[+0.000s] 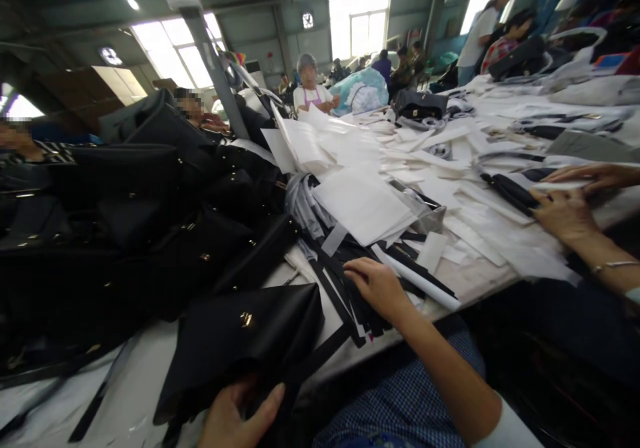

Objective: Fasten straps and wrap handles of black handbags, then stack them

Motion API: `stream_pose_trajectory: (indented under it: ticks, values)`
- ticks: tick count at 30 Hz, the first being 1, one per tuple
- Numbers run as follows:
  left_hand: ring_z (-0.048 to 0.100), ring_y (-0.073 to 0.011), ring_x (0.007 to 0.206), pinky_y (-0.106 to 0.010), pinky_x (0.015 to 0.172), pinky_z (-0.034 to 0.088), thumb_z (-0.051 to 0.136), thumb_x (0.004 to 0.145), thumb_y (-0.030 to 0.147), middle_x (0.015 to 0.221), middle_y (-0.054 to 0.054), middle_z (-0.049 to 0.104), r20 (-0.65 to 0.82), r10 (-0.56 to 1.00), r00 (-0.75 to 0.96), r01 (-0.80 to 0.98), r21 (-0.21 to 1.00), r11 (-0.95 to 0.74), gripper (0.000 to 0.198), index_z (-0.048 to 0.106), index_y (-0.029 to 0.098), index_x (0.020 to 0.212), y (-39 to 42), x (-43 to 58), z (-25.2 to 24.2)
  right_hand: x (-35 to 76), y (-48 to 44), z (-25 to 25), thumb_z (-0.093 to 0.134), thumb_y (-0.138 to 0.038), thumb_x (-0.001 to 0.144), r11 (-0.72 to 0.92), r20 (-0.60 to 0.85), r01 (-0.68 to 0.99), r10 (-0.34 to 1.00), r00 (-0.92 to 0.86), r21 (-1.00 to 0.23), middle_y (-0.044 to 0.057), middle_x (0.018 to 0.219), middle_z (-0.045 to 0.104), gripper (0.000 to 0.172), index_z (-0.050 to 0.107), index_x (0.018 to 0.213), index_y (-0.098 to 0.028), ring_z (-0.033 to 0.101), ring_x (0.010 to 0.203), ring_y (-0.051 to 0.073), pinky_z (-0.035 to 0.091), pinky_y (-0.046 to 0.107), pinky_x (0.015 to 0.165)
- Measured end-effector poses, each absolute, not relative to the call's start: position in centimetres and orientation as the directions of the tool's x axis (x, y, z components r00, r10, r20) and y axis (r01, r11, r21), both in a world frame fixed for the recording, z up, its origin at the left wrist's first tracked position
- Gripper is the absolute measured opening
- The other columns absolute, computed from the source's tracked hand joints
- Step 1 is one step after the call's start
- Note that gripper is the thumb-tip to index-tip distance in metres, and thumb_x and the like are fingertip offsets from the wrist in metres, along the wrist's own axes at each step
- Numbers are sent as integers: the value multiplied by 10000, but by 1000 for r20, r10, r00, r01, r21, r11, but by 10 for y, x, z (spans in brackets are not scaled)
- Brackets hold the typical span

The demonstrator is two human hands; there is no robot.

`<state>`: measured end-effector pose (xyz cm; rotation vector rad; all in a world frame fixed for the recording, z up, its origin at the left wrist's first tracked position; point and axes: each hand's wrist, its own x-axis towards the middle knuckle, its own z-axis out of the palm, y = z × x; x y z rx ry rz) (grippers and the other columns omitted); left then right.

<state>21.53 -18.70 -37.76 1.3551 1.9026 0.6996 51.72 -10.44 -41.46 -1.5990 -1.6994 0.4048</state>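
A black handbag (250, 331) with a small gold clasp lies in front of me at the table's near edge. My left hand (240, 411) grips its lower edge, with the thumb in sight and the other fingers partly hidden in the dark bag. To the right, my right hand (377, 288) hovers at a heap of black straps (345, 301), its fingers loosely stretched and nothing visible in them. A white rolled strip (425, 281) lies just beyond that hand. One black strap (320, 355) runs from the heap toward the bag.
Black handbags (135, 235) are piled high on the left. White sheets (365, 201) and grey plastic wrapping (305, 201) cover the middle. At right, a co-worker's hands (570, 211) handle a black piece. Another person (310, 88) stands across the table.
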Motion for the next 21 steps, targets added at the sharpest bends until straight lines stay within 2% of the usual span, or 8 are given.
stream_pose_trajectory:
  ticks: [3,6,8,10,13,17,19,21]
  values:
    - [664,-427,1053,-489,919,546,803,588,469,943,-159,758,-228,947,-226,516,796,315,437,731,131,856,-195,217,-378,477,-71,-420,546,-320,955,210,194,692,976,-103,-690,38,1122,722,231,704,1106,-246,667,1054,184,478,279,952]
    - [648,-399,1078,-472,959,515,818,605,410,1042,-171,738,-268,936,-228,444,827,345,486,730,116,982,-203,220,-379,447,-29,-431,592,-344,911,204,115,716,978,-172,-668,124,1049,735,273,694,1104,-180,687,1009,275,496,374,899]
    - [635,-381,1099,-459,988,493,824,608,392,1133,-179,710,-320,932,-170,425,830,362,585,702,102,1102,-204,219,-381,431,-1,-439,661,-342,839,188,46,751,978,-206,-633,189,945,734,300,693,1048,-130,698,933,366,503,452,811]
    - [627,-365,1110,-435,977,496,823,616,395,1176,-169,694,-344,930,-129,405,838,367,636,678,109,1165,-203,218,-383,418,20,-446,728,-301,754,215,21,769,967,-254,-602,227,972,715,274,688,961,-126,683,957,410,490,465,793]
    - [627,-356,1095,-393,910,520,817,625,412,1163,-146,702,-333,929,-163,373,851,370,623,685,131,1165,-204,218,-386,412,31,-450,735,-226,691,226,-8,772,958,-287,-594,192,933,713,168,649,826,-175,682,952,383,479,418,780]
    - [661,-310,921,-329,753,516,785,665,406,989,-99,744,-260,962,-77,416,869,268,430,746,138,999,-206,225,-382,426,19,-445,621,-122,685,86,-61,750,984,-165,-655,119,782,695,111,573,725,-213,690,831,312,470,363,715]
    - [654,-283,845,-310,708,483,755,703,388,876,-79,740,-190,982,-23,468,866,178,310,757,138,887,-203,230,-376,442,6,-440,553,-143,735,-25,-88,702,995,-54,-712,111,730,679,79,572,783,-203,680,743,283,468,348,655]
    - [638,-258,796,-294,676,446,732,738,384,800,-66,716,-118,993,13,520,849,94,258,741,139,817,-197,235,-372,465,-12,-432,473,-205,813,-111,-100,627,994,53,-771,108,774,687,157,572,932,-181,665,692,241,472,321,606]
